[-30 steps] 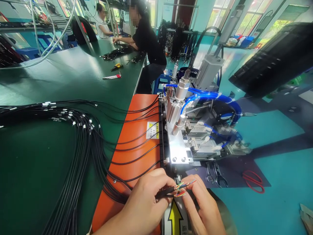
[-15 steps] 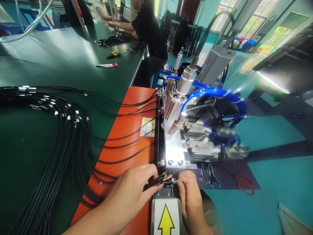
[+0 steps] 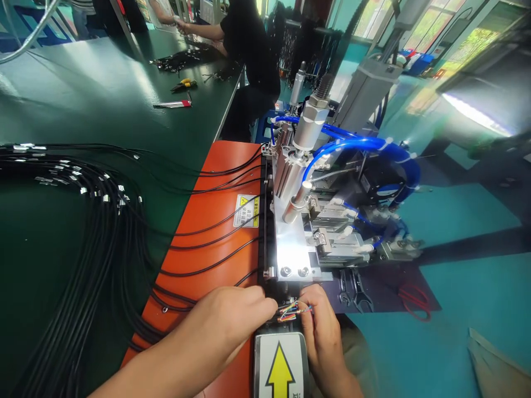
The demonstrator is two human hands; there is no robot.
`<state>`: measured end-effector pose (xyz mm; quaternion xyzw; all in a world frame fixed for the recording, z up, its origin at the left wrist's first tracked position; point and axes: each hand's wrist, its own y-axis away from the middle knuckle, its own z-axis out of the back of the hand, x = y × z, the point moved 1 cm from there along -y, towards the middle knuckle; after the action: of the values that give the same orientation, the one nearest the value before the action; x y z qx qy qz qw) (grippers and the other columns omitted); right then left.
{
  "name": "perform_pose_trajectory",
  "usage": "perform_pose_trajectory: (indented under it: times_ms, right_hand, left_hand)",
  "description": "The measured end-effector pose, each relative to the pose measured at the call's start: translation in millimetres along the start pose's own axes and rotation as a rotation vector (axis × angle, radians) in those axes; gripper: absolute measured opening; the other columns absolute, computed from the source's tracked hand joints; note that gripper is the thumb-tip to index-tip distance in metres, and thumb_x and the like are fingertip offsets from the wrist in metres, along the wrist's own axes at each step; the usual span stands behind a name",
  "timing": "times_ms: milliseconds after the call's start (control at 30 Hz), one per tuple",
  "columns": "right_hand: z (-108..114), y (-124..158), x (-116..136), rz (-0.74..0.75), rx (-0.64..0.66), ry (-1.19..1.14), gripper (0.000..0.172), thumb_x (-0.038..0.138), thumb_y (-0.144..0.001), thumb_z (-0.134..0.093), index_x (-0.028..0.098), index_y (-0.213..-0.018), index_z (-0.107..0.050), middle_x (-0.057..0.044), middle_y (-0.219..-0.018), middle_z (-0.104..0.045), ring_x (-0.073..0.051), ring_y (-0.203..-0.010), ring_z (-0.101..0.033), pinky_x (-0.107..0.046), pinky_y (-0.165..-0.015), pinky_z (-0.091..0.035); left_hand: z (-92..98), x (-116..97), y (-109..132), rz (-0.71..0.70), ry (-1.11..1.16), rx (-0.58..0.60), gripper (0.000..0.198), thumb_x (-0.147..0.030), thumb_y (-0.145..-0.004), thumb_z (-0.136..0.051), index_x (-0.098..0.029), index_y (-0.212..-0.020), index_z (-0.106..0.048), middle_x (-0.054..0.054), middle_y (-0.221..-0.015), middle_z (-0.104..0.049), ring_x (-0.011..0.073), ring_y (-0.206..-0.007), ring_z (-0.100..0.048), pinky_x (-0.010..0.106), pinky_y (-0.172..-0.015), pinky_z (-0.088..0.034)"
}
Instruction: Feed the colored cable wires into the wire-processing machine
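Note:
Colored wire ends (image 3: 287, 317) fan out from black cables just below the machine's metal plate (image 3: 290, 249). My left hand (image 3: 236, 315) is closed around the black cables, fingers curled over them, so most of their grip is hidden. Facing it, my right hand (image 3: 321, 323) pinches the thin colored wires between thumb and fingertips. Both hands sit above a grey block (image 3: 259, 365) bearing a yellow arrow. Several single black cables (image 3: 211, 243) run across the orange panel (image 3: 199, 215) into the machine's edge.
A thick bundle of black cables (image 3: 95, 237) with silvery ends curves over the green table (image 3: 45, 110). Yellow-handled pliers (image 3: 183, 85) and a red-handled tool (image 3: 174, 103) lie farther back. Wrenches (image 3: 362, 293) and red scissors (image 3: 415, 301) are at right. Another person (image 3: 253, 50) sits across.
My left hand has rolled over, its fingers now curled down over the cables. The colored wires show more spread out between the hands. The whole view has shifted slightly.

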<state>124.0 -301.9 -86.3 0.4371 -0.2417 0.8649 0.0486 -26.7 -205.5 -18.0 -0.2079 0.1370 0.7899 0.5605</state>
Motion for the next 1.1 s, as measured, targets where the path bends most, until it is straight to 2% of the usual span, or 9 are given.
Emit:
perform_pose_trajectory:
  times_ms: [133, 233, 367, 500, 667, 833, 1100]
  right_hand:
    - [1.0, -0.4, 5.9, -0.138, 0.007, -0.042, 0.017, 0.015, -0.090, -0.032, 0.021, -0.077, -0.042, 0.001, -0.071, -0.045, -0.012, -0.063, -0.046, -0.024, -0.058, -0.038]
    - [3.3, -0.4, 8.3, -0.250, 0.038, -0.038, 0.017, 0.020, -0.091, -0.033, 0.021, -0.077, -0.043, 0.002, -0.069, -0.045, -0.012, -0.062, -0.047, -0.023, -0.059, -0.038]
    - [7.1, -3.1, 8.5, -0.285, 0.151, -0.011, 0.018, 0.023, -0.091, -0.031, 0.021, -0.077, -0.042, 0.002, -0.067, -0.045, -0.013, -0.061, -0.047, -0.023, -0.057, -0.039]
    - [9.2, -6.9, 7.4, -0.312, 0.172, -0.024, 0.020, 0.025, -0.091, -0.030, 0.022, -0.074, -0.040, 0.002, -0.066, -0.046, -0.013, -0.060, -0.047, -0.023, -0.055, -0.039]
    - [9.0, -5.9, 6.1, -0.302, 0.199, -0.012, 0.019, 0.025, -0.091, -0.030, 0.022, -0.076, -0.040, 0.002, -0.066, -0.045, -0.013, -0.060, -0.047, -0.023, -0.055, -0.039]
    - [9.7, -6.3, 7.5, -0.268, 0.167, 0.005, 0.017, 0.021, -0.091, -0.031, 0.021, -0.077, -0.040, 0.003, -0.066, -0.045, -0.013, -0.058, -0.046, -0.022, -0.054, -0.038]
    - [9.0, -9.1, -7.3, -0.111, 0.176, -0.065, 0.016, 0.020, -0.085, -0.034, 0.021, -0.070, -0.040, 0.004, -0.061, -0.042, -0.011, -0.053, -0.043, -0.022, -0.049, -0.036]
  left_hand:
    - [-1.5, -1.4, -4.0, -0.176, -0.342, -0.002, 0.028, -0.005, -0.087, -0.033, -0.013, -0.107, -0.051, 0.001, -0.066, -0.054, 0.0163, -0.054, -0.054, 0.024, -0.045, -0.035]
    - [-0.3, -2.1, -8.1, -0.232, -0.459, 0.025, 0.034, -0.003, -0.084, -0.035, -0.013, -0.114, -0.047, 0.000, -0.063, -0.054, 0.0164, -0.048, -0.053, 0.024, -0.040, -0.032]
    - [2.4, -2.6, -12.6, -0.216, -0.491, 0.089, 0.038, -0.007, -0.084, -0.037, -0.019, -0.119, -0.044, -0.001, -0.063, -0.055, 0.0150, -0.045, -0.051, 0.024, -0.039, -0.031]
    - [3.5, -4.2, -14.8, -0.153, -0.512, 0.141, 0.044, -0.008, -0.081, -0.042, -0.025, -0.122, -0.042, -0.002, -0.066, -0.057, 0.0150, -0.045, -0.052, 0.023, -0.038, -0.030]
    - [5.8, -8.4, -15.9, -0.108, -0.495, 0.097, 0.043, -0.006, -0.081, -0.039, -0.026, -0.118, -0.047, -0.002, -0.064, -0.056, 0.0142, -0.045, -0.051, 0.023, -0.040, -0.030]
    - [10.1, -13.1, -18.9, -0.083, -0.498, 0.131, 0.034, -0.014, -0.087, -0.039, -0.026, -0.117, -0.049, -0.001, -0.067, -0.059, 0.0134, -0.047, -0.052, 0.021, -0.041, -0.031]
    - [10.8, -11.6, -18.9, -0.051, -0.371, 0.086, 0.035, -0.010, -0.084, -0.039, -0.030, -0.109, -0.054, -0.001, -0.075, -0.061, 0.0141, -0.054, -0.057, 0.020, -0.044, -0.032]
